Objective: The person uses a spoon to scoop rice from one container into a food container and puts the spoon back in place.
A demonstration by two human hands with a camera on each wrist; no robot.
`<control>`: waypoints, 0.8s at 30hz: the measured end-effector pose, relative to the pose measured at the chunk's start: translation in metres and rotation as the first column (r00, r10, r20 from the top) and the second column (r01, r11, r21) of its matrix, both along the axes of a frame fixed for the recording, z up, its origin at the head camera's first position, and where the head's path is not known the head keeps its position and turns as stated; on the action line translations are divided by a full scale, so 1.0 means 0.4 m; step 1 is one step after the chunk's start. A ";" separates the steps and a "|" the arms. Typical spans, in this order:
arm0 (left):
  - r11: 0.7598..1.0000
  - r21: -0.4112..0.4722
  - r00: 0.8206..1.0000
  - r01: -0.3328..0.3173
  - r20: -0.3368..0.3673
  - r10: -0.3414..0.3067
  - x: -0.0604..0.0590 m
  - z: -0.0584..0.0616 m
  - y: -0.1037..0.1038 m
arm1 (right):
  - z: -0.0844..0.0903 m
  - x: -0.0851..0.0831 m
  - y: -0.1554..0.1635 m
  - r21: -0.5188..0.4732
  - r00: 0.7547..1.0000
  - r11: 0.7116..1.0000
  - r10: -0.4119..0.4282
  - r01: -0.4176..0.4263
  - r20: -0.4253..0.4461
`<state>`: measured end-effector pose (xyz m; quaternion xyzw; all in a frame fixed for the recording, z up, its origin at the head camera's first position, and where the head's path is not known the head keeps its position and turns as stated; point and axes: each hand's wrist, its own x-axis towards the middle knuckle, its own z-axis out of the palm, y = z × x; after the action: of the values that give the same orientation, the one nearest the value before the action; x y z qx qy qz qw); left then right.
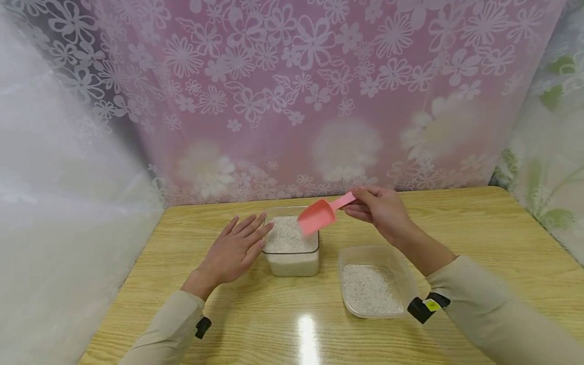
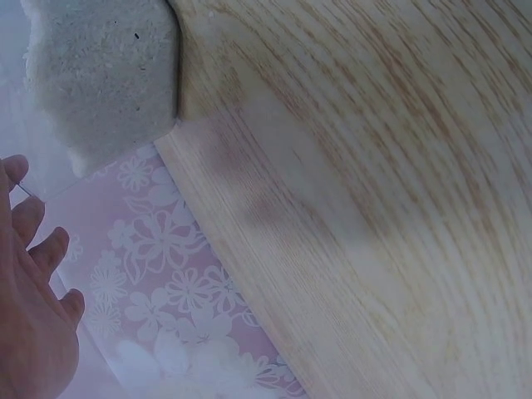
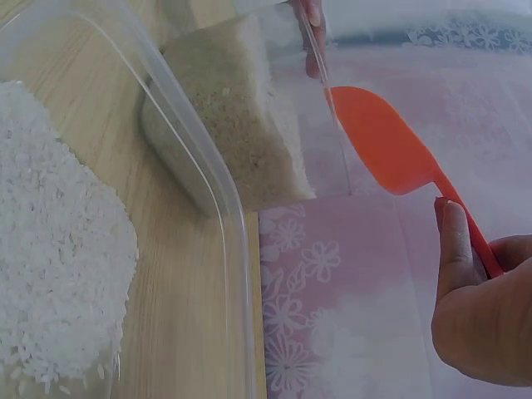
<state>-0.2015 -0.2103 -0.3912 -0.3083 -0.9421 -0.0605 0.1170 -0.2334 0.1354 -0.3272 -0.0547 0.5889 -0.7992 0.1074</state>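
Note:
My right hand (image 1: 380, 213) pinches the handle of a pink scoop (image 1: 317, 215) between thumb and fingers. The scoop is tilted over the rim of a clear, dark-rimmed container (image 1: 292, 263), its bowl pointing left and down. White rice (image 1: 287, 234) fills much of this container. At its left side my left hand (image 1: 232, 251) lies palm down with fingers extended, fingertips right at the rim. In the right wrist view the scoop (image 3: 386, 141) shows orange-red from beneath, near the container's upper edge. The left wrist view shows my left hand (image 2: 33, 307) beside the container's rice (image 2: 108, 75).
A second clear plastic container (image 1: 403, 271) stands nearer and to the right, under my right forearm, with a layer of rice (image 1: 369, 291) in it. Both stand on a wood-grain table (image 1: 255, 324). A pink floral curtain (image 1: 283, 101) hangs behind the table's back edge.

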 end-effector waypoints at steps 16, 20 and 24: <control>1.000 0.005 1.000 0.002 0.000 -0.002 -0.001 0.000 -0.002 | -0.009 0.006 -0.092 0.312 0.993 0.949 -0.009 0.046 -0.122; 1.000 0.006 1.000 0.006 0.002 -0.006 -0.002 -0.001 -0.003 | -0.018 0.008 -0.113 0.338 0.991 0.940 -0.003 0.049 -0.136; 1.000 0.004 1.000 0.006 0.004 -0.006 -0.003 -0.001 -0.002 | -0.029 0.013 -0.124 0.349 0.992 0.936 0.004 0.042 -0.129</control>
<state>-0.2027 -0.2113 -0.3916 -0.3109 -0.9412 -0.0636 0.1154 -0.2283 0.0857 -0.3389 -0.0799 0.7280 -0.6773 0.0697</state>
